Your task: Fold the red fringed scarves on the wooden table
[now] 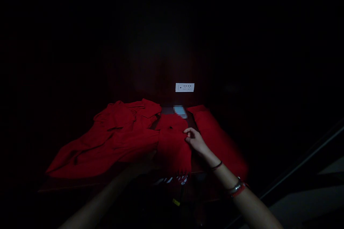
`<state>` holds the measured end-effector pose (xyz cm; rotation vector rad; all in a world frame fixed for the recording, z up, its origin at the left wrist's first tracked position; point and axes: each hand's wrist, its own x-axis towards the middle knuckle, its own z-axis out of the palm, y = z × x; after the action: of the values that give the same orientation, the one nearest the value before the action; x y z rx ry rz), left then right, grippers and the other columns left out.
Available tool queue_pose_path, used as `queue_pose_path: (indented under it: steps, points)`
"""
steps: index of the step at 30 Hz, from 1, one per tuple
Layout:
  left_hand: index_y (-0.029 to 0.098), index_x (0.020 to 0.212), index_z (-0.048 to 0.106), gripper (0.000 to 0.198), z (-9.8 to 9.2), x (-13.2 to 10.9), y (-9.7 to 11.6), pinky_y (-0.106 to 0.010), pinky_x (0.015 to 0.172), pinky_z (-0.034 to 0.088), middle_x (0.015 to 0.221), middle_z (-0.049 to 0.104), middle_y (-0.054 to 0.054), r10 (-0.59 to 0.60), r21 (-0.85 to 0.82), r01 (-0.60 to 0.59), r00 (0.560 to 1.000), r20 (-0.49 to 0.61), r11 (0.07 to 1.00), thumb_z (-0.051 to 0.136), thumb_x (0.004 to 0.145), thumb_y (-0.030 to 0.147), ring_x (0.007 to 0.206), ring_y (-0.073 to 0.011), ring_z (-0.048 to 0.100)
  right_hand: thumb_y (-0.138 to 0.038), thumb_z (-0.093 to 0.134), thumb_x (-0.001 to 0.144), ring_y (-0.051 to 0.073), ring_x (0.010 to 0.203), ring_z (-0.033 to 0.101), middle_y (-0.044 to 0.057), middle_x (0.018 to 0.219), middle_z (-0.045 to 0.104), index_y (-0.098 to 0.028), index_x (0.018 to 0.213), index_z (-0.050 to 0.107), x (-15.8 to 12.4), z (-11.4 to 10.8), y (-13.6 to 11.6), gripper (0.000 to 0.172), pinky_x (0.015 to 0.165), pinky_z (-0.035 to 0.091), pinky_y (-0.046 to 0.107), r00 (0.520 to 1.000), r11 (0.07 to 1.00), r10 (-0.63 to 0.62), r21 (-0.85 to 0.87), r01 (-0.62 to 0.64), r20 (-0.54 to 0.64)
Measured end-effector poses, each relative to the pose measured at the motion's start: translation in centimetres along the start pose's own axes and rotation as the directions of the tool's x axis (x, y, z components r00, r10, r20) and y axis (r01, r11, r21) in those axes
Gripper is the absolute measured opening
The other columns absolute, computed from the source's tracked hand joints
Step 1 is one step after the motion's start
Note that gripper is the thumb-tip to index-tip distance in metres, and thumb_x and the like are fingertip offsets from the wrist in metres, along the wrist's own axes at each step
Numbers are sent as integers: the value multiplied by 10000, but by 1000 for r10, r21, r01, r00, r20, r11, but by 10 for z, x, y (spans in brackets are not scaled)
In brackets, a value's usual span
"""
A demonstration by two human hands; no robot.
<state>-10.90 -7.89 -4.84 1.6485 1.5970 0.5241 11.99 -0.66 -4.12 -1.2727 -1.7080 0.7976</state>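
Observation:
In the middle of a dark table lies a narrow piece of red cloth (174, 150), with jagged notches along its near edge and a small dark spot near its far part. My right hand (195, 140) is at its right edge, thumb and forefinger curled on the cloth. My left hand (145, 162) is in deep shadow at the near left side of this piece; its fingers are hidden. A large crumpled heap of red fabric (115, 139) spreads out on the left and meets the narrow piece.
A long red cloth bundle (216, 136) lies on the right. Behind the narrow piece is a pale blurred item (180, 111). A white socket plate (185, 87) is on the wall. Below the table edge shows a small yellow thing (176, 202). The surroundings are nearly black.

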Motion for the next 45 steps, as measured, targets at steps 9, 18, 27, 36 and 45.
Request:
queue_pose_path:
  steps: [9,18,27,36,45]
  points:
    - [107,1068,485,379,-14,49,7,-333,830,362,1013,560,-159,206,599,-3,940,-272,801,403,786,347,981,-242,503,-44,487,481,129,669,493,-11,734,552,-181,860,630,-26,2,21,428,631,408,243,942,984,180,-47,-174,284]
    - [169,1292,254,702,-14,79,-20,-438,935,224,1350,233,-159,58,613,17,993,-102,790,452,710,508,1227,-312,200,-57,430,492,79,478,477,-26,599,571,-160,1008,575,9,-35,-3,545,474,395,192,860,849,289,302,-433,420]
    - [178,1071,463,329,-7,49,-7,-283,760,387,1113,436,-116,280,737,37,912,-301,674,359,764,119,956,-202,476,-155,601,534,173,829,499,63,940,534,-176,1094,540,5,-11,10,563,762,389,283,967,968,31,-247,34,251]
    - [146,950,519,304,-29,64,-13,-306,785,372,910,566,-97,327,688,-110,925,-193,717,300,754,69,869,-199,519,10,462,539,152,718,546,34,794,609,-152,885,615,63,1,8,412,717,412,268,980,986,166,-50,-162,107]
    - [165,1007,512,310,-34,63,-6,-276,832,360,995,529,-66,391,673,-320,919,49,667,374,737,102,936,-169,481,-15,438,597,126,595,577,37,664,648,-117,701,619,93,-19,17,232,680,465,280,905,930,329,72,-360,270]
